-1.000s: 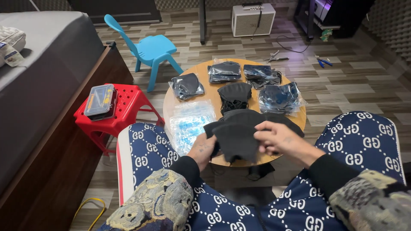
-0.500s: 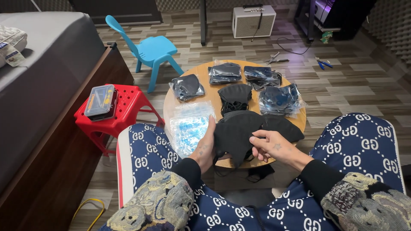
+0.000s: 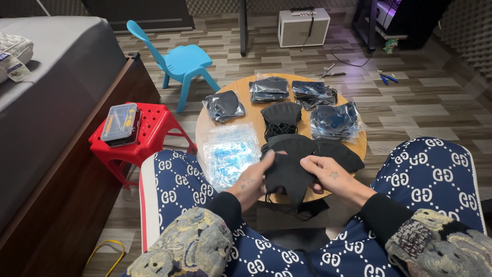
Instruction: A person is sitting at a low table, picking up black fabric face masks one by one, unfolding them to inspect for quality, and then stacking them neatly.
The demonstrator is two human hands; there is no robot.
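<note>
Both hands hold one black face mask (image 3: pixel 287 172) over the near edge of a small round wooden table (image 3: pixel 246 110). My left hand (image 3: pixel 253 179) pinches its left side, my right hand (image 3: pixel 328 174) grips its right side. More loose black masks (image 3: pixel 338 154) lie just beyond my hands, and a small stack of them (image 3: pixel 281 117) sits at the table's middle. Several clear bags packed with black masks (image 3: pixel 269 88) line the far half. A pile of empty clear bags with blue print (image 3: pixel 229 154) lies at the left.
A red plastic stool (image 3: pixel 148 136) with a clear compartment box (image 3: pixel 120 122) stands left of the table, a blue child's chair (image 3: pixel 179 61) behind it. A grey bed (image 3: pixel 46 102) runs along the left. Pliers (image 3: pixel 328 72) and a small amplifier (image 3: pixel 303 26) are on the floor beyond. My knees flank the table.
My hands drew closer together on the mask and pulled it slightly toward me, off the pile of loose masks.
</note>
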